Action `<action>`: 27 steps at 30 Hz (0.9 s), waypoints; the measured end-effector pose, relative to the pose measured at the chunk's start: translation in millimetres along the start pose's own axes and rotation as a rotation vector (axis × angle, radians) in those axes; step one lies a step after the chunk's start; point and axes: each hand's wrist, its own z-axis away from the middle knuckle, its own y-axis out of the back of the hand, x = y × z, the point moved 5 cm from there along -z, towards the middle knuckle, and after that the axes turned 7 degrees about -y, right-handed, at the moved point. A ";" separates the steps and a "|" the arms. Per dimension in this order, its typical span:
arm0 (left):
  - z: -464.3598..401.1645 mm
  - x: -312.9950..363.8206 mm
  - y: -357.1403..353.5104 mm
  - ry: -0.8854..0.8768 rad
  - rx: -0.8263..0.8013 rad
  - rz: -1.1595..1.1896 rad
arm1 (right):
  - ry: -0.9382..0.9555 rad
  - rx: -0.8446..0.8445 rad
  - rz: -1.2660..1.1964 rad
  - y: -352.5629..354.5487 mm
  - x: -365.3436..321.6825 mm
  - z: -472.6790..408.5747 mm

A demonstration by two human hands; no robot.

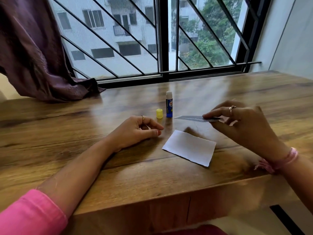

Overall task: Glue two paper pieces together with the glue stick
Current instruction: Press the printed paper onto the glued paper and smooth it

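The right hand pinches a grey paper piece by its edge, holding it nearly flat above the desk. The left hand rests on the desk, fingers loosely curled, holding nothing. A white paper piece lies flat between the hands, toward 6 o'clock. At 12 o'clock of it the uncapped glue stick stands upright, its yellow cap just beside at 9 o'clock.

Glue stick: blue barrel, multicoloured label, white tip exposed. Cap: yellow. Paper piece flat on the table: plain white, dark line along near edge. Second paper piece, pinched by right hand: grey-blue with a row of pale print. Table: brown wood grain, darker streaks. Sleeve: pink. Wrist thread: pink. Curtain: dull purple. Window grille: black diagonal bars.
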 end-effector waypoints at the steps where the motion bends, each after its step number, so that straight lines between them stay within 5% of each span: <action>1: -0.2 -0.6 0.0 -0.002 -0.002 0.006 | 0.021 -0.012 0.001 1.0 -0.5 -2.4; 14: 0.3 2.1 -2.7 -0.049 -0.108 0.017 | 0.361 -0.115 0.094 -13.4 -18.4 14.2; 27: -1.1 0.9 -3.8 -0.075 -0.134 -0.017 | 0.384 -0.177 0.032 -16.6 -14.4 24.5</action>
